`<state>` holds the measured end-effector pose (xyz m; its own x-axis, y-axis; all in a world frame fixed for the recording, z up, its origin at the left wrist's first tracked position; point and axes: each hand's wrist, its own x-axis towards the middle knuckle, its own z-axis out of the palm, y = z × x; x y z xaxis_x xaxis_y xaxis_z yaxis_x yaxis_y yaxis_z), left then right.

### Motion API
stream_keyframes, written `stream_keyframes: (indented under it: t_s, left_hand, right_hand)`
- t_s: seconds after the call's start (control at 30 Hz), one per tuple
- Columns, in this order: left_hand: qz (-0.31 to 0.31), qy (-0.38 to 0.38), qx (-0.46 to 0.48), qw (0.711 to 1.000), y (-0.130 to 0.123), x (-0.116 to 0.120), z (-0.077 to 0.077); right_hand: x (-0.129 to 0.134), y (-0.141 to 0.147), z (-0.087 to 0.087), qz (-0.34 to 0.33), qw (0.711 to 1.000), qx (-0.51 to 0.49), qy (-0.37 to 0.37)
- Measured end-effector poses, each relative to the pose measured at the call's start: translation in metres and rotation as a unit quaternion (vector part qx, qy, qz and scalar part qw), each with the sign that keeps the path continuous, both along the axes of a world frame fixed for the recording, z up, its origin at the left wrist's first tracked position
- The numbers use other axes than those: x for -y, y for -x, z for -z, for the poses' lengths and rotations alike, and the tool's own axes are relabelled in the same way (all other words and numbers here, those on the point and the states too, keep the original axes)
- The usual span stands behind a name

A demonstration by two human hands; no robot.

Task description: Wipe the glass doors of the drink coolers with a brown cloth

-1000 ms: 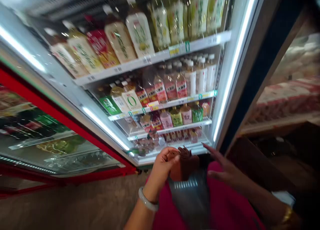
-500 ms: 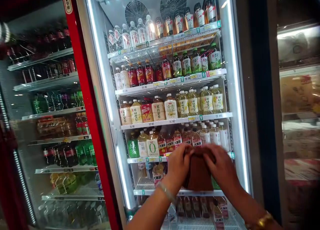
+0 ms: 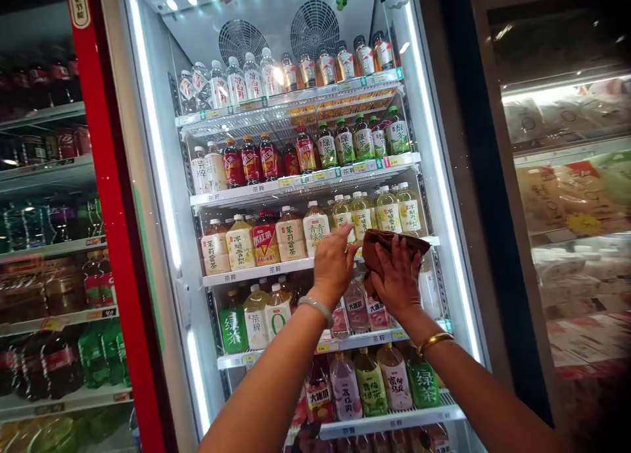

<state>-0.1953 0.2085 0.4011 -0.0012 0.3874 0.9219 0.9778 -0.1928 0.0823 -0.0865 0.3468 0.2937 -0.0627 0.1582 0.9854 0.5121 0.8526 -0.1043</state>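
Observation:
A brown cloth (image 3: 377, 248) is bunched under my right hand (image 3: 398, 275), whose fingers spread over its front and press on it, level with the third shelf of a lit drinks cooler. My left hand (image 3: 334, 259), a pale bangle on its wrist, is raised just left of the cloth; its fingers are apart, with nothing between them. A gold bangle sits on my right wrist. Behind both hands stand bottles with pale yellow drink (image 3: 387, 210), and pink-labelled bottles (image 3: 355, 308) show below them.
The cooler's shelves (image 3: 266, 269) hold rows of bottles. At the left a red frame (image 3: 111, 177) borders another cooler with dark and green bottles. A dark post (image 3: 473, 177) and a case of packaged goods (image 3: 582, 196) stand at the right.
Both hands have moved up. My left hand has let go of the cloth, which hung between both hands before and is now bunched under the right. The view has shifted, so the cooler appears further left.

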Motion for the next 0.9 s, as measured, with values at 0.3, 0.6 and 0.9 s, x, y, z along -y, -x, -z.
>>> stream_keyframes:
  t_s: [0.3,0.6,0.9]
  left_hand:
    - [-0.293,-0.078,-0.171,0.938,0.053,0.003,-0.013]
    - [-0.327,-0.103,-0.152,0.927,0.074,0.008,-0.012]
    - [-0.328,-0.094,-0.148,0.928,0.07,0.008,-0.012]
  right_hand:
    - [0.027,0.032,-0.079,-0.03,0.998,0.012,-0.054]
    - [-0.008,-0.005,-0.044,-0.048,0.984,0.078,-0.153]
    - [0.036,0.04,-0.07,-0.076,0.979,0.099,-0.159]
